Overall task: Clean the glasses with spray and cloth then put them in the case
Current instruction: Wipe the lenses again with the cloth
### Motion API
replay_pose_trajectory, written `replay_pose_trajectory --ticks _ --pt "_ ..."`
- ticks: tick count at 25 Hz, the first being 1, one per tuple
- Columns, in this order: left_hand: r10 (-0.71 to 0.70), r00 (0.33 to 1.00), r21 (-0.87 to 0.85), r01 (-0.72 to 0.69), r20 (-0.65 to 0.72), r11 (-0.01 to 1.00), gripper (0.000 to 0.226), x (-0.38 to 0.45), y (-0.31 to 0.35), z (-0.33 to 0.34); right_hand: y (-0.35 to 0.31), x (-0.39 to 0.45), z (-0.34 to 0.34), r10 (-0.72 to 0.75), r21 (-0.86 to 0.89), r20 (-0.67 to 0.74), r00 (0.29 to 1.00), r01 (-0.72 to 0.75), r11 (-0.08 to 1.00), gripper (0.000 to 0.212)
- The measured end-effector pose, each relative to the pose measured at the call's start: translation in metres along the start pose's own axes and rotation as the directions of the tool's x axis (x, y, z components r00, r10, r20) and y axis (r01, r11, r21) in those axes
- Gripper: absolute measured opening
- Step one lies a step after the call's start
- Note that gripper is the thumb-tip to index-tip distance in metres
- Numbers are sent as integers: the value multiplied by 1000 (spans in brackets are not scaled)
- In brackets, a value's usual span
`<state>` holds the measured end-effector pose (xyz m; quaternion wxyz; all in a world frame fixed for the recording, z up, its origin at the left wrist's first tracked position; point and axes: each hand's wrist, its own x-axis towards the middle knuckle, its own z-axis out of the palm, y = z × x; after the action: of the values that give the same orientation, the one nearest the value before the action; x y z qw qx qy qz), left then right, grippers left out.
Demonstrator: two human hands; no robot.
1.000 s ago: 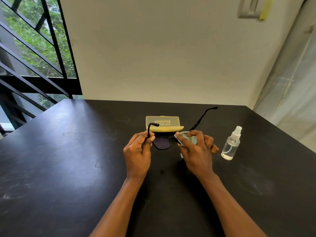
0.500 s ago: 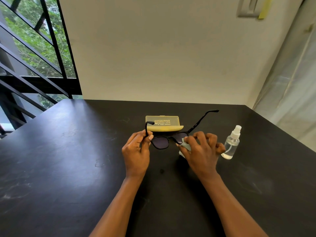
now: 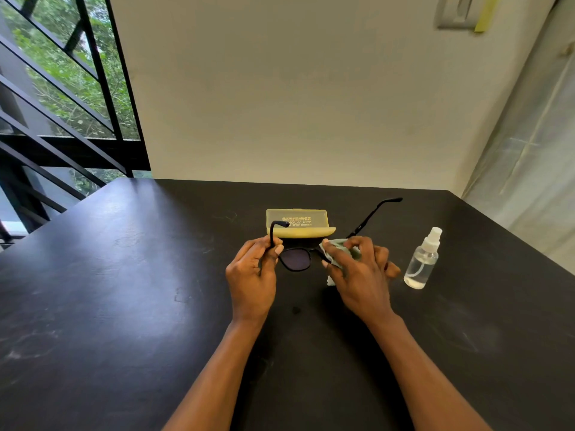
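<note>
above the black table (image 3: 124, 306), left hand (image 3: 252, 275) grips glasses (image 3: 295, 259); right hand (image 3: 361, 272) clutches cloth (image 3: 340, 245), seemingly hiding one lens.

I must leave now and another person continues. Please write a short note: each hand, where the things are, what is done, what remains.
Left hand: grips the glasses at the left temple.
Right hand: presses the cloth on the right lens.
Spray bottle: upright on the table, to the right.
Case: open, behind the hands.
Done: wiping is under way.
Left: finish wiping, fold glasses, place in case, close it.
</note>
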<state>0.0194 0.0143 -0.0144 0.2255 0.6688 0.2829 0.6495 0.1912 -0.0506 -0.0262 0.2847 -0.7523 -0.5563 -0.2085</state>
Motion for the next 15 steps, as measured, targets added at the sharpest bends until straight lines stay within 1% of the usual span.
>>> replay_pose_trajectory --ticks 3,5,7,10,13,15 --pt "0 1000 14 0 -3 1000 18 0 -1 -1 0 0 -2 -8 85 46 999 4 996 33" --pt "-9 1000 15 9 -6 1000 18 -1 -2 0 1 0 -1 -8 124 22 1000 5 992 30" --pt "-21 1000 5 21 -7 1000 18 -1 -2 0 2 0 0 -8 118 -23 1000 11 993 23" --pt "-42 999 -12 42 -1 999 16 -1 -2 0 0 -1 -3 -33 37 -132 991 38 999 21" --pt "-55 998 -29 55 10 998 17 0 -1 -1 -3 -2 -10 -56 -113 -226 973 30 993 27" --pt "-52 998 -35 53 17 998 21 0 1 -1 -4 -2 -11 -47 -156 -251 967 8 988 33"
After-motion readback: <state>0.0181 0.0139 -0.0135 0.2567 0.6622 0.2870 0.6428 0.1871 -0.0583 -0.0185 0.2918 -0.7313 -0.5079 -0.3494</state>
